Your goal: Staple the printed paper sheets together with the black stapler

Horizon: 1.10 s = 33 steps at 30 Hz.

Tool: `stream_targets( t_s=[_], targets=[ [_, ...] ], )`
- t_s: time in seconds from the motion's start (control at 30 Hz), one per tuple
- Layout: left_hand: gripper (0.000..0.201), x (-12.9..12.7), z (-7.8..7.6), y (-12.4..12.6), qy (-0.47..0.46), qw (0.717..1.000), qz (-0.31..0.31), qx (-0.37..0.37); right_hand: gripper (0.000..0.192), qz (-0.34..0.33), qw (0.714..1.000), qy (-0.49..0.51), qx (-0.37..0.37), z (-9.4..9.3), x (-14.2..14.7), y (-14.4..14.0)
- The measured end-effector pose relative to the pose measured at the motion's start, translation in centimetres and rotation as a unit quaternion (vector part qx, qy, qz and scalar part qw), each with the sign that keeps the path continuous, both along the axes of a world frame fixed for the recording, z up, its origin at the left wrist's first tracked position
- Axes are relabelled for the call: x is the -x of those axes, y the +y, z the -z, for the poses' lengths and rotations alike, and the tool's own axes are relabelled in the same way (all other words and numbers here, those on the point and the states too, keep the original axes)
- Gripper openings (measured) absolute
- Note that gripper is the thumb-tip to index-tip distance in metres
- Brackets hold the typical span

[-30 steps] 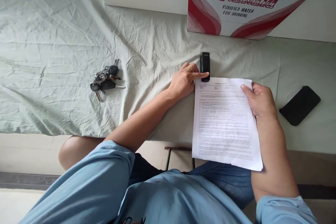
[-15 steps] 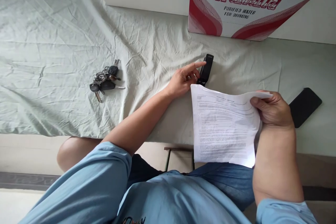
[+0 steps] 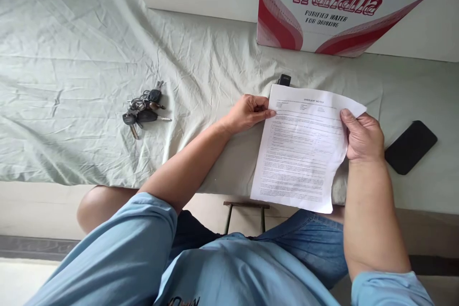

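Observation:
A printed sheet of paper [image 3: 297, 153], headed "OVERLEAF NOTES", is held up in front of me over the table's near edge. My left hand [image 3: 253, 112] pinches its left edge near the top, thumb on the printed side. At the upper right, my right hand [image 3: 364, 134] grips the paper with the thumb on the front and the fingers behind. Just beyond the sheet's top edge, the end of a black stapler-like object [image 3: 284, 80] shows; the paper hides the rest of it.
A bunch of keys [image 3: 145, 109] lies on the wrinkled pale green cloth [image 3: 71, 81] to the left. A black phone [image 3: 411, 147] rests to the right of my right hand. A Wahaha water carton [image 3: 333, 33] stands at the back. Below the table edge is a stool [image 3: 245, 204].
My left hand has left the black object and closed on the paper's left edge. The sheet has moved up and left, now covering most of that object. My right hand shifted left with it.

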<state>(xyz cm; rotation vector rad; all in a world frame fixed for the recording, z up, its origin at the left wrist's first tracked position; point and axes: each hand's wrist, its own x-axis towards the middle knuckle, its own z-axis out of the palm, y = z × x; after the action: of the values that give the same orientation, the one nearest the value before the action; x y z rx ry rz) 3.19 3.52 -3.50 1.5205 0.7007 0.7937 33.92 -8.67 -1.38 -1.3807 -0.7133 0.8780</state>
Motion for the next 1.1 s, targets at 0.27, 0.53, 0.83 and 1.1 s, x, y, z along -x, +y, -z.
stream_targets(
  t_s=[0.27,0.53,0.83,1.1],
  targets=[
    [0.062,0.0,0.6,0.2,-0.084,0.995,-0.013,0.060,0.053,-0.061,0.995,-0.004,0.073,0.2,-1.1,-0.3],
    [0.070,0.0,1.1,0.1,-0.078,0.994,-0.018,0.070,0.039,0.014,0.997,-0.080,0.017,-0.2,-0.4,-0.3],
    [0.061,0.4,1.3,0.1,-0.076,0.993,-0.007,0.091,0.034,0.021,0.990,-0.142,-0.004,0.1,-1.3,-0.2],
    [0.067,0.2,1.1,0.1,-0.090,0.990,-0.036,0.103,0.033,0.080,0.987,-0.132,-0.032,-0.3,-1.1,0.3]
  ],
)
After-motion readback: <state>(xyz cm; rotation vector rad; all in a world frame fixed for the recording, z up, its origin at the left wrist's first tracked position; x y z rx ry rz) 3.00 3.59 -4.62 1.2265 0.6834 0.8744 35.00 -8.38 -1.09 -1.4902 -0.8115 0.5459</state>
